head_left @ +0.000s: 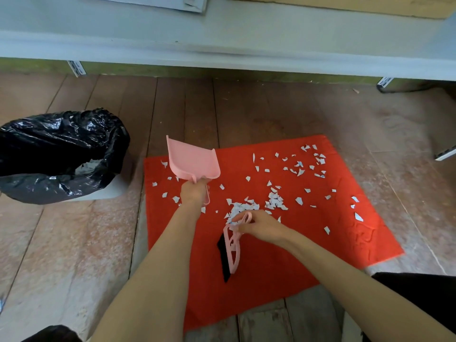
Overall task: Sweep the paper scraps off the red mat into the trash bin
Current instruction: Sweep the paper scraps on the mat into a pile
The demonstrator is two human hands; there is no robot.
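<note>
A red mat (283, 262) lies on the floor, strewn with several white paper scraps (275, 202), thickest in a pile near its middle. My left hand (193, 192) grips the handle of a pink dustpan (191, 160), which is lifted above the mat's left part with its mouth facing away. My right hand (261, 227) holds the handle of a pink hand brush (233, 248) with black bristles, which hangs down over the mat just below the pile. The trash bin (56, 154), lined with a black bag, stands left of the mat.
A low white shelf (222, 45) runs across the far side, with metal brackets beneath. The floor around the mat is reddish tile and wood planks. A dark object sits at the right edge near my right arm.
</note>
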